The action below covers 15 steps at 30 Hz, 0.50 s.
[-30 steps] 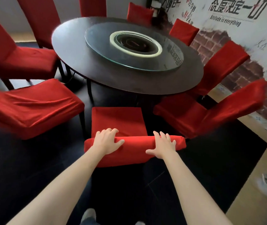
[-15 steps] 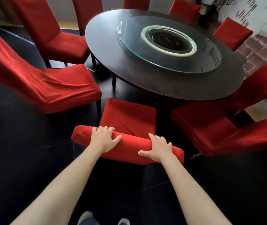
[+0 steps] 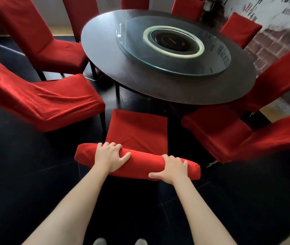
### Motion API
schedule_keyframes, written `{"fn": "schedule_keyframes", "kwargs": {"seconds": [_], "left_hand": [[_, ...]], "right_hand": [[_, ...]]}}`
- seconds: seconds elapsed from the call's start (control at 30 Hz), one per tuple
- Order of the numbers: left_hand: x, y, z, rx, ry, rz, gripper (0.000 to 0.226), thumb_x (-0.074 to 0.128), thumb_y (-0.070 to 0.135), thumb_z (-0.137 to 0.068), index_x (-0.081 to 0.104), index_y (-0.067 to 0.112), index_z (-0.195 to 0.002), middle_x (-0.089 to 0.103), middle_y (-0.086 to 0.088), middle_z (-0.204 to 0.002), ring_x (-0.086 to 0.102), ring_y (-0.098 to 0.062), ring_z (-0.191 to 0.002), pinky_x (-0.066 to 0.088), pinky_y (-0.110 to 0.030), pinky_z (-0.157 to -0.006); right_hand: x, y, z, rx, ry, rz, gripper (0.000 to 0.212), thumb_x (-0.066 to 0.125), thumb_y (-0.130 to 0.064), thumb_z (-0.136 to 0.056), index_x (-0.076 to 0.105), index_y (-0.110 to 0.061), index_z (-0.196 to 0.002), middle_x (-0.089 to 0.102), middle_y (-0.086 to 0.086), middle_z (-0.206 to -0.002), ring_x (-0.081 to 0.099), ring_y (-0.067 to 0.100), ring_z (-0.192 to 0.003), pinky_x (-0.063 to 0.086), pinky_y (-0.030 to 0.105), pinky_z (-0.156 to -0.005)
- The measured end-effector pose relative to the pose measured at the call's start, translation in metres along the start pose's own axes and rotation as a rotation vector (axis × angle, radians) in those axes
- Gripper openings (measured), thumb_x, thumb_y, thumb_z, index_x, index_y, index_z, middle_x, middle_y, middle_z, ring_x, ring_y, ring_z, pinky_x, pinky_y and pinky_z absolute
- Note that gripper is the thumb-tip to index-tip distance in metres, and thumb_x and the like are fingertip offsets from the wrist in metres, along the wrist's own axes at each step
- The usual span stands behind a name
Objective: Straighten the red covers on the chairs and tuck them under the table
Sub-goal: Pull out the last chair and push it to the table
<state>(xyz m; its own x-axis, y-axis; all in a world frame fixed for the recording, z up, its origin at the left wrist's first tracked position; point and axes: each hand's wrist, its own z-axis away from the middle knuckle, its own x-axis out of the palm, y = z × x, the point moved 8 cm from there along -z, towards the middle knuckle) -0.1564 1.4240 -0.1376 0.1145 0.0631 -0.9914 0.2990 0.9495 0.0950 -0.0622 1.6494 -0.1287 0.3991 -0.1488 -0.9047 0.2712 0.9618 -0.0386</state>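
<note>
At six o'clock from the round tabletop (image 3: 158,89), directly below my view, stands the chair (image 3: 137,131) I am working on, its seat facing the table edge and its red cover (image 3: 140,165) stretched over the top of the backrest nearest me. My left hand (image 3: 109,155) sits on the left part of that backrest top, fingers curled over the far side and thumb spread toward the right, a clenched grip on the covered rail. My right hand (image 3: 171,169) presses on the right part of the same rail, fingers draped over the top and thumb stretched left along the near face, also a grasping grip on the cover and rail. Both forearms reach up from the bottom of the view, and the tips of two pale shoes (image 3: 99,242) show at the lower edge on the dark floor (image 3: 26,191).

The chair's seat front lies just beside the table rim at six o'clock, but I cannot tell whether it reaches under the rim. A glass turntable (image 3: 172,50) rests on the tabletop with a pale ring (image 3: 173,41) at its centre. At eight o'clock a red-covered chair (image 3: 43,99) stands turned away from the table, its cover wrinkled. At ten o'clock another red chair (image 3: 52,50) stands near the rim. At four o'clock a chair (image 3: 220,133) sits close beside mine, with more red chairs round the far side. A brick-patterned wall (image 3: 278,45) with lettering rises at two o'clock.
</note>
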Motion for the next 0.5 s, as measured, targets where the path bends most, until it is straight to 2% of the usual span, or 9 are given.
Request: {"fn": "schedule_keyframes", "kwargs": {"seconds": [0.37,0.5], "left_hand": [[-0.0027,0.0010,0.0008,0.056,0.017,-0.029,0.078,0.009,0.074,-0.077,0.064,0.028,-0.107,0.066,0.005,-0.104,0.058,-0.021,-0.099,0.035,-0.041,-0.093],[-0.0025,0.0016,-0.0003,0.050,0.018,-0.024,0.075,0.013,0.074,-0.079,0.065,0.027,-0.106,0.067,0.004,-0.102,0.059,-0.022,-0.099,0.036,-0.042,-0.095]], "right_hand": [[0.0038,-0.0048,0.0098,0.031,0.075,0.021,0.091,0.045,-0.090,-0.063,0.046,-0.027,-0.128,0.057,-0.004,-0.122,0.050,0.023,-0.117,0.035,0.046,-0.099],[0.0079,-0.0016,0.0102,0.035,0.125,-0.030,0.094,0.046,-0.089,-0.065,0.041,-0.028,-0.135,0.051,-0.005,-0.132,0.043,0.022,-0.126,0.026,0.050,-0.108]]}}
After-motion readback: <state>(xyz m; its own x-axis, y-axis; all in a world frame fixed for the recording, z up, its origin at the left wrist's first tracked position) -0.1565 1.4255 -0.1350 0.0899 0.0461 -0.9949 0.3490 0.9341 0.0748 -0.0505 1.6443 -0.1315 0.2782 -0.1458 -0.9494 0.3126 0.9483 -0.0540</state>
